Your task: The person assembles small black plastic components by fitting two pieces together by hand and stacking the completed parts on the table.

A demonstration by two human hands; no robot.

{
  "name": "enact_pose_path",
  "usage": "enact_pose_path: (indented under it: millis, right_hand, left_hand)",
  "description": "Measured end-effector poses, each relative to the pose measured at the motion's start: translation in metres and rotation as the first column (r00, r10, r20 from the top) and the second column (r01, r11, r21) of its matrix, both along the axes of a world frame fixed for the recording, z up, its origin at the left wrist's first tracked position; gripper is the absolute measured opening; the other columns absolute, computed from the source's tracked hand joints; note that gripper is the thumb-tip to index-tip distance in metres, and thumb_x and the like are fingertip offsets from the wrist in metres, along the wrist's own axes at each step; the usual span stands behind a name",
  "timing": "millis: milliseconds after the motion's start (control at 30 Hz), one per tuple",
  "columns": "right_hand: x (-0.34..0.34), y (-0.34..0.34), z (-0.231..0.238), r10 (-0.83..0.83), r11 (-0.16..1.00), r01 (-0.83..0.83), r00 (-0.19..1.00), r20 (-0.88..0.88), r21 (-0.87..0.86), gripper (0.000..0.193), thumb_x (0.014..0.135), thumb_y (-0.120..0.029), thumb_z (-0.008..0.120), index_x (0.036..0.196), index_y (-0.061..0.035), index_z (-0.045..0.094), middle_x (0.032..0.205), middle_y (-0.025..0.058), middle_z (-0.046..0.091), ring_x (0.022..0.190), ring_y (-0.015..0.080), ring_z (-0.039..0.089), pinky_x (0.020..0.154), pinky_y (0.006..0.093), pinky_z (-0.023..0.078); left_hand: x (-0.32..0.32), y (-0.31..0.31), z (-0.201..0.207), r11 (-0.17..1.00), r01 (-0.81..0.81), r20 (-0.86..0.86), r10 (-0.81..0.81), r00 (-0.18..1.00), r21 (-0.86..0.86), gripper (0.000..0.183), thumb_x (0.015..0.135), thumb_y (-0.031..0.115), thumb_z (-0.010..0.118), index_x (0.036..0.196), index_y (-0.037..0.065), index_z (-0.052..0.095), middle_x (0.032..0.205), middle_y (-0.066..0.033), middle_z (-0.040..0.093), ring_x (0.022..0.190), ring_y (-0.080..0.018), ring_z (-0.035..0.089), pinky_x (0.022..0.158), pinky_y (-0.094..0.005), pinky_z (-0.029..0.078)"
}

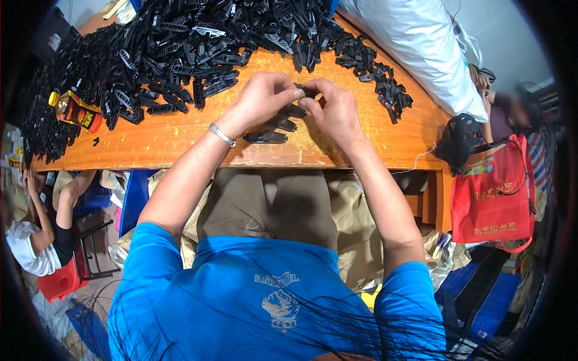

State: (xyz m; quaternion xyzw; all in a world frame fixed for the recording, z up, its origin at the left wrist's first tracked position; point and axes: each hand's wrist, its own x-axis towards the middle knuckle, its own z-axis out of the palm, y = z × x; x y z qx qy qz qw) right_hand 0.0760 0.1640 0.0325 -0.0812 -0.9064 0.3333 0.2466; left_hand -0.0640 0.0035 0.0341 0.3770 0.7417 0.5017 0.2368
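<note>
My left hand, with a metal band at its wrist, and my right hand meet over the wooden table. Thumb and fingers of both are pinched around a small black plastic part, mostly hidden by the fingertips. Just below the hands, several long black plastic pieces lie side by side, partly covered by the left hand. Beyond them spreads a big heap of similar slotted black pieces. To the right of my right hand is a looser group of smaller black parts.
A yellow-capped bottle lies at the table's left. A large white sack rests along the right edge. At the right corner are a black bag and a red bag. Other people sit at far left and far right.
</note>
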Motion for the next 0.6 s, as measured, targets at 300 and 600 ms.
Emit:
enact_pose_path:
  millis: [300, 600]
  right_hand:
    - [-0.035, 0.026, -0.026, -0.085, 0.977, 0.077, 0.996, 0.028, 0.199, 0.020, 0.089, -0.017, 0.083, 0.107, -0.0079, 0.082, 0.103, 0.0136, 0.072, 0.097, 0.0373, 0.072, 0.084, 0.0464, 0.057]
    - [-0.043, 0.048, -0.031, 0.035, 0.970, -0.045, 0.998, 0.045, 0.241, 0.019, 0.087, -0.019, 0.084, 0.103, -0.0081, 0.082, 0.096, 0.0138, 0.070, 0.093, 0.0371, 0.071, 0.080, 0.0464, 0.057]
  left_hand:
    - [-0.033, 0.000, -0.039, 0.993, -0.115, -0.614, 0.085, 0.785, -0.009, 0.026, 0.085, 0.016, 0.086, 0.107, 0.005, 0.079, 0.103, -0.0116, 0.071, 0.106, -0.0318, 0.069, 0.092, -0.0422, 0.055]
    - [-0.037, 0.002, -0.045, 0.997, -0.061, -0.637, 0.072, 0.768, 0.039, 0.018, 0.085, 0.014, 0.085, 0.099, 0.006, 0.077, 0.098, -0.0105, 0.068, 0.103, -0.0324, 0.066, 0.088, -0.0434, 0.053]
